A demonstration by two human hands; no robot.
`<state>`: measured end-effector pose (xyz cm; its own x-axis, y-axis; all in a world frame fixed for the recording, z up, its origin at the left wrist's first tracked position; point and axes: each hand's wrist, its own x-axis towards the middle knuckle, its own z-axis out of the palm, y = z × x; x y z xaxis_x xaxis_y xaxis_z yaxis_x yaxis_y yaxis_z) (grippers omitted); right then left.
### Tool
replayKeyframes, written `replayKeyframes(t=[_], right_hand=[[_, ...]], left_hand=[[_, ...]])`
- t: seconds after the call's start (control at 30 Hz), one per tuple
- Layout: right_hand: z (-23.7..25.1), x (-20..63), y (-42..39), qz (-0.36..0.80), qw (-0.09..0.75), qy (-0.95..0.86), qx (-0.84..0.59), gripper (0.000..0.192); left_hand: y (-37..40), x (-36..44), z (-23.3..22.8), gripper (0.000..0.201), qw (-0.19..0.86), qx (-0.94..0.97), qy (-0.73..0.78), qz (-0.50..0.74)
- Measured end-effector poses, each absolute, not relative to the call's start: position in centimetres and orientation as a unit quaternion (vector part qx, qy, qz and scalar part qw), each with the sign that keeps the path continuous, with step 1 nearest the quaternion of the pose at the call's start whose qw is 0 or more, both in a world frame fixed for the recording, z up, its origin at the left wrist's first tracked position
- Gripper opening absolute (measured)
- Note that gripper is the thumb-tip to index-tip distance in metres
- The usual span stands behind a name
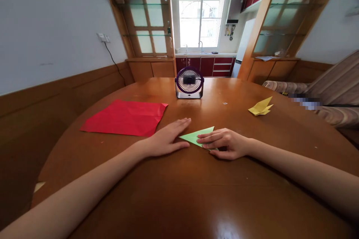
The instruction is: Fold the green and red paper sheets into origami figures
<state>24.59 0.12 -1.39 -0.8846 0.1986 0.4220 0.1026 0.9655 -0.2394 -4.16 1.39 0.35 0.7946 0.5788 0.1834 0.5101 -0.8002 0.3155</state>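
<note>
A green sheet of paper, folded into a triangle, lies flat on the wooden table, one point toward the left. My right hand rests on its right part, fingers stretched over the paper and hiding some of it, the thumb at the near edge. Beside the left point lies my left hand, flat on the table with fingers out and thumb apart, holding nothing. Behind and left of that hand is a creased red sheet of paper.
A folded yellow paper shape stands at the table's right. Toward the far edge stands a small purple fan. The round table curves away on both sides; a pale paper scrap is at its left edge.
</note>
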Motion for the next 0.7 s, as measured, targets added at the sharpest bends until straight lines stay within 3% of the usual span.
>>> replayKeyframes(t=[0.07,0.3,0.7], right_hand=[[-1.4,24.6,0.1,0.102,0.226,-0.965,-0.079,0.034],[-1.4,24.7,0.0,0.091,0.217,-0.968,-0.086,0.033],[-1.4,24.8,-0.4,0.071,0.214,-0.969,-0.099,0.031]], left_hand=[[0.2,-3.3,0.2,0.087,0.142,0.946,0.281,0.081],[-1.0,-2.2,-0.2,0.104,0.124,0.955,0.27,-0.011],[-0.8,-2.0,0.4,0.1,0.091,0.966,0.24,-0.019]])
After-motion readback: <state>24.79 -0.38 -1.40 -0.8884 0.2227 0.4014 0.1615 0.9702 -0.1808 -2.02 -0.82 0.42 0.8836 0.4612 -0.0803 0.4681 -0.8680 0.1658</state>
